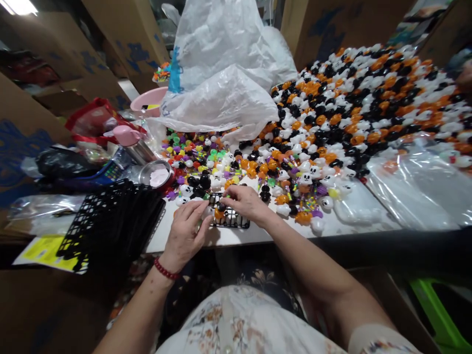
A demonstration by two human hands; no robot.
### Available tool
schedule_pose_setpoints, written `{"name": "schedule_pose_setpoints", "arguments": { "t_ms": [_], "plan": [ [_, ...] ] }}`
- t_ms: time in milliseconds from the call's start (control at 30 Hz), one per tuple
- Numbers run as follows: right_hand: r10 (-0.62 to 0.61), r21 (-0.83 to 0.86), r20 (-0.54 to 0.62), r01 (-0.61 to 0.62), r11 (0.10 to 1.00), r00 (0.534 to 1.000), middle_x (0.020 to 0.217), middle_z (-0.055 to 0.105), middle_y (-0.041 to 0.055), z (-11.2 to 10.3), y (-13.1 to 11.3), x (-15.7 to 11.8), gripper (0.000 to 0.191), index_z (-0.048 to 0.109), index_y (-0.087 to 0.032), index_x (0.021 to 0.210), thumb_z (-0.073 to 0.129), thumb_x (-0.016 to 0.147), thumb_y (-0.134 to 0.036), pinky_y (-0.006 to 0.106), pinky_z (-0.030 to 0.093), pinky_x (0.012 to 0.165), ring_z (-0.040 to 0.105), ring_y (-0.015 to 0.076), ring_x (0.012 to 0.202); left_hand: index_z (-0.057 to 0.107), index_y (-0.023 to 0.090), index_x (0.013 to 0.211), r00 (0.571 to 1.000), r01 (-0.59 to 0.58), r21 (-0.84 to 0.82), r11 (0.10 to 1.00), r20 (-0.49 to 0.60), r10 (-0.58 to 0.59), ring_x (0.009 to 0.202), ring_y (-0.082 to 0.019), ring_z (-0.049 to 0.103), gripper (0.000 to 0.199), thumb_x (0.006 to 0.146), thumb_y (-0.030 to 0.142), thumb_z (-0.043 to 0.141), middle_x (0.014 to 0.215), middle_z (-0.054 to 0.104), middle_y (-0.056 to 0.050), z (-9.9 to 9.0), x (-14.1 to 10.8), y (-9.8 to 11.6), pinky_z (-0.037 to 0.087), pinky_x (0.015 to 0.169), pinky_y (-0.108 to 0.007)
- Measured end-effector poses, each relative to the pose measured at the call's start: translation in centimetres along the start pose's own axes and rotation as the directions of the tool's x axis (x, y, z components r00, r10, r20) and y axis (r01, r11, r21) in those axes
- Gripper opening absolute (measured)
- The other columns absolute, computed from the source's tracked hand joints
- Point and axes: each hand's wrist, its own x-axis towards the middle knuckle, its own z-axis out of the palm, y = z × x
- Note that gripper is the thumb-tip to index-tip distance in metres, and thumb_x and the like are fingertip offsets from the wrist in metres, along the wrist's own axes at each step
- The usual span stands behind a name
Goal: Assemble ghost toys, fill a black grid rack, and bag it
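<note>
A small black plastic grid tray [239,220] lies at the table's front edge, with a few toy pieces in it, among them an orange pumpkin piece [219,214]. My left hand [186,231] curls at the tray's left side, thumb and fingers around its corner. Over the tray's far side, my right hand [246,200] has thumb and fingers pinched together. A speck of green shows at those fingertips, too small to name. Just beyond the hands lie loose black pieces [201,184], white ghost pieces with faces [307,178], and orange pumpkins [272,164].
A large heap of orange, black and white toys [354,108] rises at the right. Clear plastic bags [416,182] lie before it. Stacked black grid trays [110,221], a metal bowl of pale powder [157,173] and a pink-lidded flask [134,145] stand left. A white sack [228,54] is behind.
</note>
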Motion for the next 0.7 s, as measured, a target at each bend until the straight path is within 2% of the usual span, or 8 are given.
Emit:
{"name": "schedule_pose_setpoints", "arguments": {
  "t_ms": [100,233,400,500,600,700],
  "plan": [
    [-0.056,-0.061,0.072,0.06,0.996,0.996,0.073,0.063,-0.002,1.0,-0.8,1.5,0.008,0.068,-0.018,0.083,0.065,0.086,-0.025,0.022,0.033,0.063,0.051,0.011,0.068,0.052,0.023,0.129,1.0,-0.001,-0.024,1.0,0.013,0.002,0.109,-0.022,0.057,0.041,0.089,0.02,0.059,0.115,0.063,-0.008,0.0,0.1,-0.1,0.046,0.098,-0.041],
    [-0.103,-0.106,0.155,0.12,0.987,0.983,0.077,0.062,0.0009,2.3,-1.4,2.2,0.018,0.066,-0.017,0.08,0.056,0.092,-0.023,0.023,0.034,0.067,0.052,0.0126,0.073,0.047,0.024,0.135,0.999,0.001,-0.039,0.999,0.051,0.001,0.11,-0.022,0.057,0.047,0.089,0.019,0.059,0.118,0.062,-0.008,-0.1,-0.1,-0.2,0.046,0.099,-0.041],
    [-0.169,-0.08,0.113,0.179,0.981,0.979,0.082,0.057,0.0029,3.8,-1.4,1.8,0.028,0.063,-0.016,0.08,0.045,0.099,-0.025,0.024,0.038,0.075,0.052,0.014,0.08,0.035,0.021,0.145,0.999,0.033,-0.012,0.999,0.007,-0.033,0.123,-0.026,0.05,0.062,0.088,0.023,0.06,0.134,0.05,-0.014,0.2,0.3,-0.4,0.043,0.105,-0.043],
    [-0.159,-0.009,0.1,0.161,0.987,0.982,0.086,0.059,0.0034,4.5,-1.6,1.1,0.023,0.062,-0.016,0.087,0.042,0.099,-0.02,0.025,0.04,0.077,0.054,0.0143,0.082,0.026,0.022,0.15,0.999,-0.034,0.026,0.999,0.027,0.033,0.129,-0.028,0.045,0.069,0.089,0.023,0.058,0.14,0.047,-0.014,0.5,0.7,-0.7,0.04,0.108,-0.047],
    [-0.114,0.086,0.09,0.106,0.991,0.989,0.089,0.063,0.0019,4.6,-1.7,0.2,0.023,0.059,-0.019,0.106,0.037,0.099,-0.017,0.025,0.043,0.075,0.057,0.0139,0.08,0.032,0.026,0.148,0.993,-0.102,0.079,0.992,0.076,0.096,0.128,-0.028,0.046,0.061,0.091,0.019,0.053,0.139,0.052,-0.012,0.9,1.0,-1.1,0.04,0.105,-0.049],
    [-0.146,0.067,0.082,0.141,0.988,0.986,0.1,0.066,0.0026,3.4,-0.7,-0.6,0.026,0.058,-0.022,0.116,0.038,0.099,-0.02,0.026,0.044,0.081,0.06,0.0148,0.09,0.043,0.025,0.14,0.992,-0.099,0.137,0.986,0.088,0.087,0.127,-0.03,0.048,0.051,0.091,0.02,0.053,0.134,0.057,-0.011,1.2,1.0,-1.3,0.039,0.103,-0.051]
  ]
}}
